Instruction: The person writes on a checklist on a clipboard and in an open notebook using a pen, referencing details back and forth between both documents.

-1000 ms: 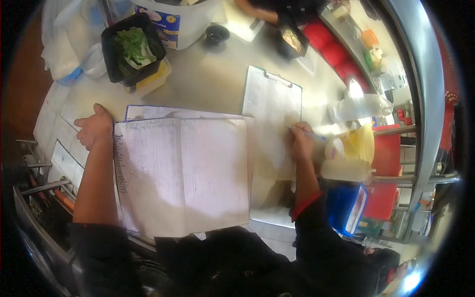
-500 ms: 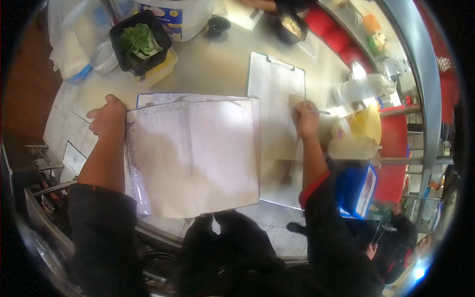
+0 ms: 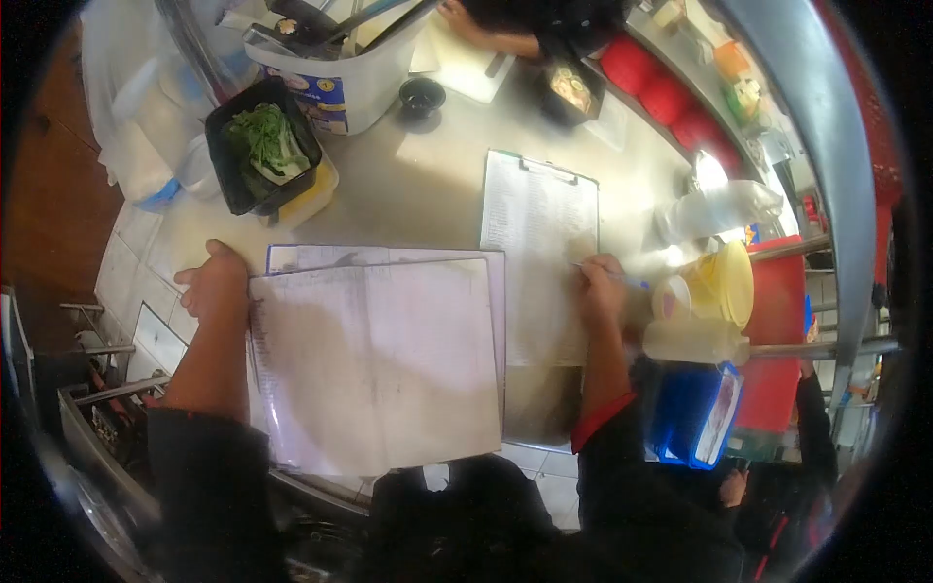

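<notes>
My right hand [image 3: 604, 291] is closed around a pen [image 3: 638, 284], over the right side of a printed sheet on a clipboard [image 3: 494, 209]. The pen's back end sticks out to the right. My left hand [image 3: 218, 282] holds nothing; its fingers are partly spread at the table's left edge, beside an open notebook [image 3: 428, 360]. The notebook's wide pages lie in front of me, with handwriting down the left margin. Under it, another bound book or sheet [image 3: 311, 255] shows along the far and right edges.
A black tub of leafy greens [image 3: 262, 146] sits on a yellow-based container, near a white bucket [image 3: 374, 92] with utensils. A co-worker's arm [image 3: 510, 44] reaches over a white board. To the right are a yellow tub [image 3: 724, 282], plastic bottles [image 3: 690, 340] and a blue binder [image 3: 685, 413].
My view has tilted up, so the table's things sit lower in the picture and more of the bucket and co-worker's arm shows. My hands stay by the notebook and clipboard.
</notes>
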`<state>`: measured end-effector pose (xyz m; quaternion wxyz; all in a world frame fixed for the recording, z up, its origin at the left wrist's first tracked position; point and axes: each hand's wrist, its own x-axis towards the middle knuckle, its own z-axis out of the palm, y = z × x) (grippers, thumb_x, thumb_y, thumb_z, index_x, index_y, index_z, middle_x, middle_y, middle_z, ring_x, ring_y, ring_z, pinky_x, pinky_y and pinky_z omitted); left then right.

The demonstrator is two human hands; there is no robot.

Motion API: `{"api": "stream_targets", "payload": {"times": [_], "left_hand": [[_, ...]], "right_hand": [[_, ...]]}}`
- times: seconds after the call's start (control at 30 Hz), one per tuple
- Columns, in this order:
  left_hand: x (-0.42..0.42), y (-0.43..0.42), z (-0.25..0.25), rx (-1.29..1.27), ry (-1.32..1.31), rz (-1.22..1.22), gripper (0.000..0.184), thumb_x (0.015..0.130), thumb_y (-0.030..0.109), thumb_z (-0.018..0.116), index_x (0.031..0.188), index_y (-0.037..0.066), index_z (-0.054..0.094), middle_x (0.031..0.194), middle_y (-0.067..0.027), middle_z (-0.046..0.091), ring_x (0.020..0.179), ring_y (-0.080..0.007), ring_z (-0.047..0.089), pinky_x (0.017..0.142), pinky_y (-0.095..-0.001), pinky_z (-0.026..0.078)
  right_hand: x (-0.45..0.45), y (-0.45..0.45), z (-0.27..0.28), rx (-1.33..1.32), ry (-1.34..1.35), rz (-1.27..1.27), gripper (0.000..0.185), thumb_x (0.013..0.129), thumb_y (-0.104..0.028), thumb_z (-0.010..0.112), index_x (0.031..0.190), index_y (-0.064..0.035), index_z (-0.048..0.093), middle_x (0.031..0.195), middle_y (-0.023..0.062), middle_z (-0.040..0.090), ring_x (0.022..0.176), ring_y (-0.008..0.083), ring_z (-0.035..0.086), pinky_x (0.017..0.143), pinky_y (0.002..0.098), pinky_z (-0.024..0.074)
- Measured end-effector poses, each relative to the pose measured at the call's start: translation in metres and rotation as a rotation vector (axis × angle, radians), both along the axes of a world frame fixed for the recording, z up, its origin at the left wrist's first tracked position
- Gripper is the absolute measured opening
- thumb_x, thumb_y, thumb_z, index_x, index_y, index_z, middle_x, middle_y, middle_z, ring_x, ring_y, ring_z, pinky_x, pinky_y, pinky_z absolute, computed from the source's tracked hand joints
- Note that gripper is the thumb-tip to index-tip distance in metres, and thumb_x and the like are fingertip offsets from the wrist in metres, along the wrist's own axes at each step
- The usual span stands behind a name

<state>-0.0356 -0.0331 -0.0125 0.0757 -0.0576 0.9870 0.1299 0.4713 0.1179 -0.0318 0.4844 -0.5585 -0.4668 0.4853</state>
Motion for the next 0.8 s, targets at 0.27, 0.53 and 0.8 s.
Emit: {"api": "stream_targets", "payload": {"times": [0.27,0.53,0.8], "left_hand": [[-0.009,-0.005,-0.016,0.022,0.017,0.025,0.093,0.088,0.06,0.042,0.141,-0.013,0.021,0.135,-0.038,0.04,0.128,-0.0461,0.044,0.106,-0.0503,0.037],[0.003,0.0,0.0,0.066,0.013,0.086,0.088,0.087,0.059,0.047,0.143,-0.005,0.027,0.138,-0.0332,0.04,0.129,-0.0439,0.044,0.105,-0.0504,0.038],[-0.038,-0.016,-0.042,-0.064,-0.031,-0.077,0.089,0.086,0.06,0.048,0.142,-0.006,0.027,0.141,-0.0307,0.039,0.128,-0.0442,0.044,0.105,-0.0505,0.037]], "right_hand": [[0.012,0.0,-0.003,0.102,-0.219,0.103,0.005,0.079,-0.006,0.063,0.081,-0.0022,0.062,0.073,0.0038,0.059,0.067,0.0141,0.054,0.063,0.0279,0.0455],[0.017,0.004,-0.011,0.047,-0.046,0.126,0.008,0.082,-0.011,0.063,0.082,-0.0037,0.062,0.074,0.0027,0.06,0.067,0.0132,0.053,0.061,0.0277,0.0448],[-0.001,0.003,0.003,-0.046,0.086,0.035,0.005,0.084,-0.011,0.061,0.083,-0.007,0.061,0.07,-0.0006,0.056,0.061,0.0096,0.05,0.054,0.025,0.0386]]}}
